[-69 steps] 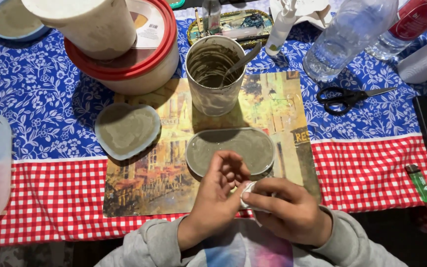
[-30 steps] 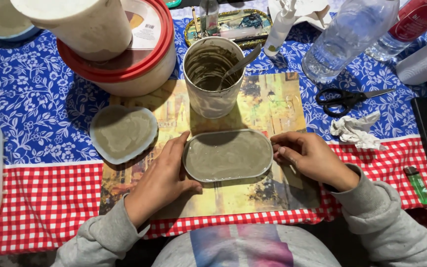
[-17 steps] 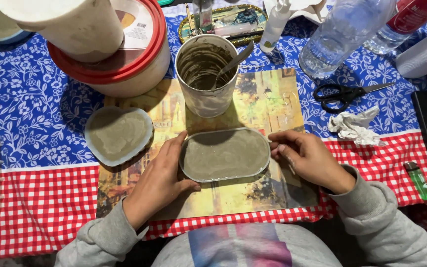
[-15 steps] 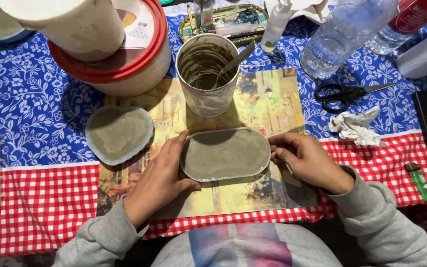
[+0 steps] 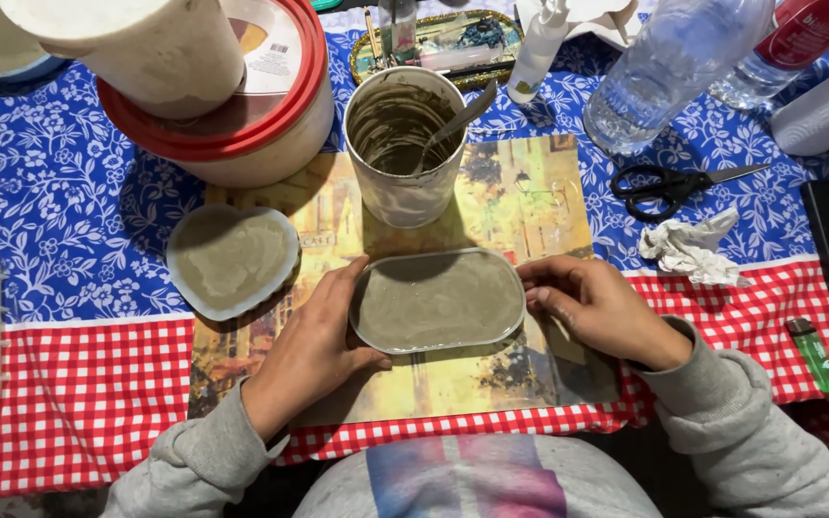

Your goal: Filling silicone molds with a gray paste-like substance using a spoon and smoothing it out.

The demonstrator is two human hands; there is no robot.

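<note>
While both hands rest on the table, they hold an oval mould (image 5: 438, 299) filled level with grey paste, which sits on a picture placemat (image 5: 530, 206) near the person's body. The left hand (image 5: 314, 350) cups the mould's left end, fingers curled along the rim and thumb tucked under its near edge. The right hand (image 5: 597, 307) grips the right end, fingertips pressed to the rim. To the left of the mould, apart from it, lies a heart-shaped mould (image 5: 230, 257) with the same grey filling. Just beyond the oval mould stands a white cup (image 5: 405, 144) smeared inside with grey mix, a spoon (image 5: 453, 120) leaning in it. A red-lidded tub (image 5: 242, 125) stands further left with a pale bucket on top. On the right side lie black scissors (image 5: 674, 182), a crumpled tissue (image 5: 688, 249) and what looks like a green lighter (image 5: 815, 353), partly small to judge. A clear water bottle (image 5: 664, 67) stands behind.
</note>
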